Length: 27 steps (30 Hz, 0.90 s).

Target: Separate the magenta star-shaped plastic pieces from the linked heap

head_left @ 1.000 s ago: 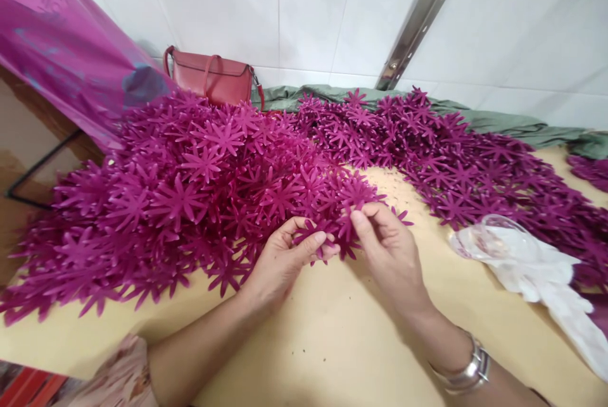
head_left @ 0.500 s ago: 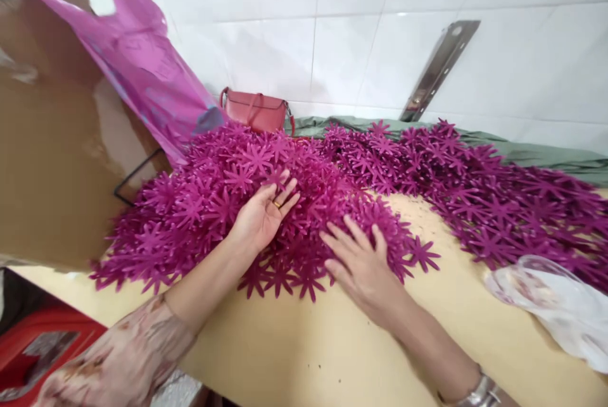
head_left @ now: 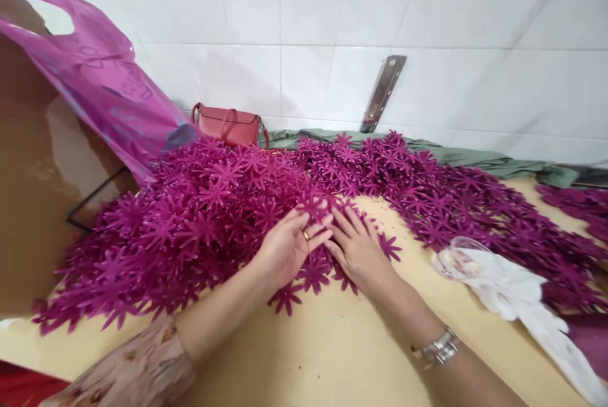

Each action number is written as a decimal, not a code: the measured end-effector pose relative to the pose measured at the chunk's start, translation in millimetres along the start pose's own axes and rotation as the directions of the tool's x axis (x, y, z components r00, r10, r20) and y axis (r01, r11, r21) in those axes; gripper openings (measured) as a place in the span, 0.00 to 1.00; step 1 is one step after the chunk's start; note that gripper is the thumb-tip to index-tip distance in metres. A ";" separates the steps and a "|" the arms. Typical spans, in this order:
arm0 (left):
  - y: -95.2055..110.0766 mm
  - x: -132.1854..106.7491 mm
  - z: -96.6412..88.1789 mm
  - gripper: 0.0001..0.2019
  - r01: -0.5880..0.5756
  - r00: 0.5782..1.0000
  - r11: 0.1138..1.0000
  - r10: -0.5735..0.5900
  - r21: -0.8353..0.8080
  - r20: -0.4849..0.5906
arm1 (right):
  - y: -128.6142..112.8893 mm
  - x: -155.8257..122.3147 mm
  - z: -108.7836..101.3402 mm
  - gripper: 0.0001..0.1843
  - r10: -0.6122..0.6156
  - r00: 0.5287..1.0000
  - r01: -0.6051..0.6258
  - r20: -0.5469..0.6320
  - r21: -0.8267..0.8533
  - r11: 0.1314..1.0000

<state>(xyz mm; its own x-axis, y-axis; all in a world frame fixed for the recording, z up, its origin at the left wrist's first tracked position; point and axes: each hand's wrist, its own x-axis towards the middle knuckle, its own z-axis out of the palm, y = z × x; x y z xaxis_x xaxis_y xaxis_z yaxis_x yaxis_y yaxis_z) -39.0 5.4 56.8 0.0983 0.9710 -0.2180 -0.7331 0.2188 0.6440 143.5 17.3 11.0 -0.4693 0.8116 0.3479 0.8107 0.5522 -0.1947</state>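
Note:
A heap of magenta flower-shaped cutouts [head_left: 185, 230] with long narrow petals spreads over the pale yellow tabletop. My left hand [head_left: 285, 249], palm turned up and ring showing, is at the heap's right end. One flower cutout [head_left: 312, 206] sits between its thumb and index fingertips, while the other fingers extend loosely. My right hand [head_left: 363, 258] lies palm down with fingers stretched over cutouts, its fingertips close to the left fingers. Below and between the hands several cutouts stick out onto the table, and a single cutout [head_left: 389, 246] lies just right of my right hand.
Darker purple cutouts [head_left: 456, 204] run along the back right. A crumpled white plastic bag [head_left: 503, 280] lies at right. A cardboard box [head_left: 28, 204] and pink plastic bag [head_left: 118, 90] stand at left. A red handbag [head_left: 228, 125] rests by the tiled wall, near a metal strip [head_left: 384, 93].
The view has shifted right. My left hand has moved rightward along the heap with the cutout at its fingertips. My hands are now closer together, fingertips nearly meeting.

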 end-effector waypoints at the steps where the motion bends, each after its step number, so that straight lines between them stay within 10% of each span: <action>1: -7.6 2.5 -2.9 0.09 0.037 0.995 0.999 -0.037 -0.007 -0.093 | 1.9 -0.1 0.7 0.25 0.015 0.999 -0.015 0.033 0.011 1.000; 11: 25.0 -4.0 -7.5 0.10 -0.113 0.980 0.994 0.111 -0.004 -0.166 | -16.2 26.7 -7.3 0.28 0.085 0.991 -0.105 0.107 0.194 0.975; 17: -20.9 -36.7 -8.4 0.04 0.143 0.988 0.986 -0.138 0.090 -0.069 | -13.3 12.0 -29.0 0.14 0.134 0.948 -0.003 -0.287 0.415 0.910; 27: -52.1 -27.8 -34.5 0.14 -0.041 0.999 0.967 0.038 0.250 0.014 | -30.8 -11.1 -22.3 0.15 0.188 0.975 -0.041 -0.118 0.735 0.677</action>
<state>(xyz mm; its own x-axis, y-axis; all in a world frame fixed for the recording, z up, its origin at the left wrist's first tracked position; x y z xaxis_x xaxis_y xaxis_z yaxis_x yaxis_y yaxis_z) -26.7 -36.3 4.0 0.0793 0.9799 -0.1832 -0.5451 0.1964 0.8150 131.4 -12.9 33.6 -0.2636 0.8727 0.4110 0.3105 0.4801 -0.8204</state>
